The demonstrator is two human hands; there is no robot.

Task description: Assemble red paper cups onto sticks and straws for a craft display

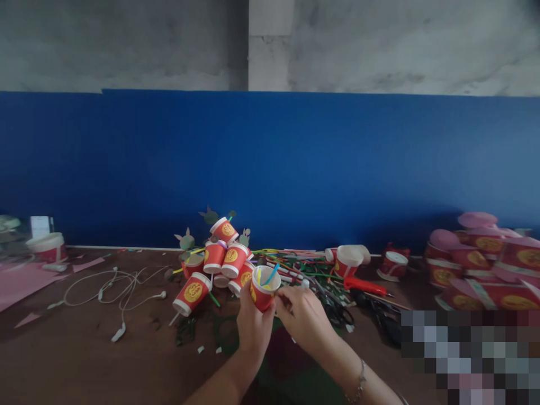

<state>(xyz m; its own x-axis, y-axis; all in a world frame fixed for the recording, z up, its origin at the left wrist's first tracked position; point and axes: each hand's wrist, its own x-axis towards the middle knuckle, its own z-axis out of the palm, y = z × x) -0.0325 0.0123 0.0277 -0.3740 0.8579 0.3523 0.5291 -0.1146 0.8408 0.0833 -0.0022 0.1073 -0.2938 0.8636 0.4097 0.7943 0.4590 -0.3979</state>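
Observation:
A red paper cup (pixel 262 298) with a gold emblem and white rim is wrapped in my left hand (pixel 254 326), its mouth tipped toward me. Inside it, a blue straw (pixel 271 275) and a yellow strip (pixel 259 275) show. The fingers of my right hand (pixel 301 309) are pinched together against the cup's right side; what they hold, if anything, is hidden. Just behind, on the left, several more red cups (pixel 214 256) lie in a heap, some with straws and grey-green paper animal heads (pixel 187 241).
Loose colourful straws (pixel 291 256), black scissors (pixel 337 314) and a red-handled tool (pixel 367 286) lie to the right. Pink-topped cups (pixel 487 247) are stacked far right. White earphones (pixel 122 281) and pink paper (pixel 25 281) are on the left. A blue panel (pixel 270 163) stands behind the table.

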